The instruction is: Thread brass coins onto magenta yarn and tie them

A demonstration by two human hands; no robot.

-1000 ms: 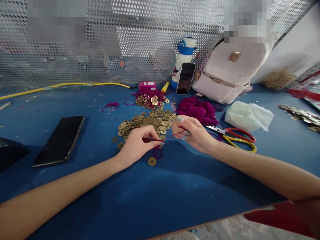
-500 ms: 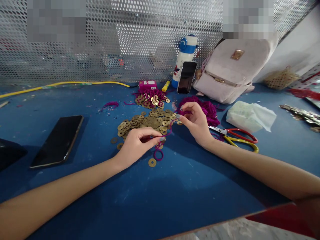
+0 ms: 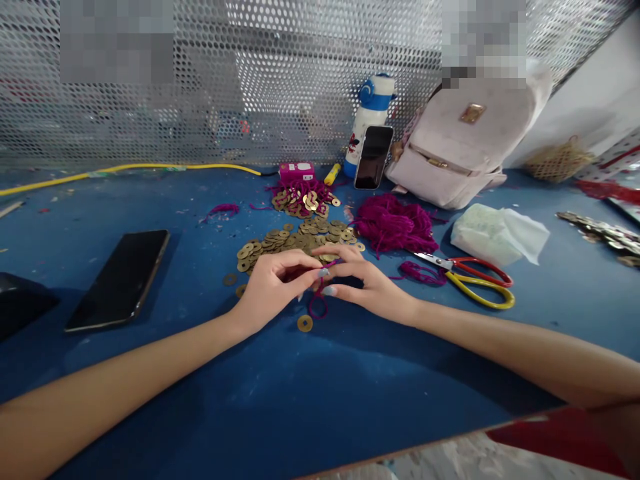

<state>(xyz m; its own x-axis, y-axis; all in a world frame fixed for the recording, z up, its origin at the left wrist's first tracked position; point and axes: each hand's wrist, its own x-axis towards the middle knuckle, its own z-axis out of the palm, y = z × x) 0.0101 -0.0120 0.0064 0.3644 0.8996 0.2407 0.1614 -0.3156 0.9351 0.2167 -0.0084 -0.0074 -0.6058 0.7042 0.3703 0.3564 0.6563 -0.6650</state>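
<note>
Head view: left hand (image 3: 273, 283) and right hand (image 3: 369, 285) meet fingertip to fingertip, both pinched shut on the magenta cord (image 3: 317, 316), just in front of the coin pile (image 3: 295, 243) on the table (image 3: 320, 393); one loose coin (image 3: 305, 323) just below. Best pinch close to the loop, cord taut

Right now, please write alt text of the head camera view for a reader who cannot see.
The left hand and right hand pinch a magenta cord together over a blue table, before a pile of holed brass coins. Scissors and magenta yarn lie to the right, a black phone to the left.
</note>
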